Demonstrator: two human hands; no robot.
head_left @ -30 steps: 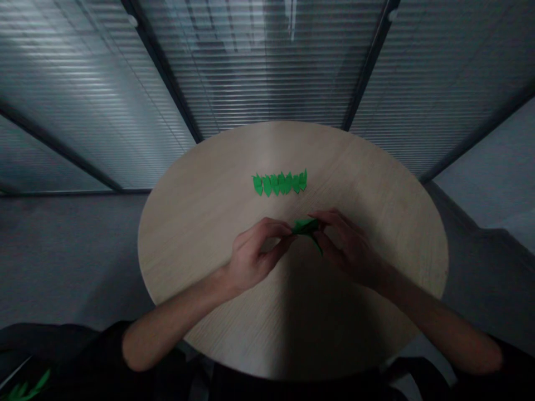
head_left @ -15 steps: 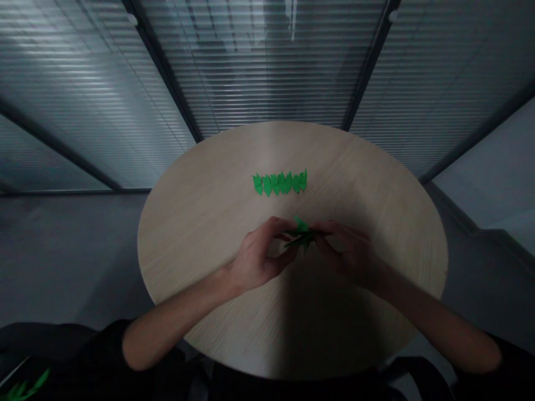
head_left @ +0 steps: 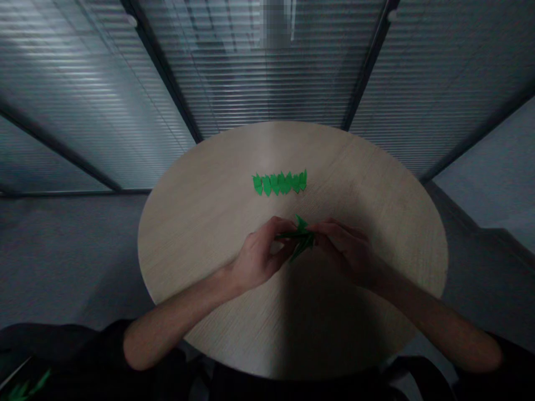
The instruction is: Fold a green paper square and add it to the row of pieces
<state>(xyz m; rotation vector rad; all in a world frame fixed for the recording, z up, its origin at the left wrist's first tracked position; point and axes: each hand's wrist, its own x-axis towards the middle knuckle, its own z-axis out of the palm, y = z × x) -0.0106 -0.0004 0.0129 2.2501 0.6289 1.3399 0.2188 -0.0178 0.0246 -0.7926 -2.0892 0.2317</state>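
Between my two hands is a green folded-paper piece (head_left: 301,240) with several pointed flaps, held above the middle of the table. My left hand (head_left: 263,250) pinches it from the left, thumb below and fingers above. From the right, my right hand (head_left: 349,250) has its fingertips closed on the piece's other edge. One bright green point sticks up between the hands and another slants down to the left. Farther back, a row of several small green folded-paper pieces (head_left: 280,182) lies side by side, apart from both hands.
The round wooden table (head_left: 200,206) has dark-framed glass panels with blinds (head_left: 267,83) behind it. At the bottom left, out past the table edge, are blurred green pieces (head_left: 29,387). A shadow falls over the table's near right part.
The paper piece has turned between my fingers; its lower flap now slants further down and left. My right fingers have shifted slightly. The row at the back is unchanged.
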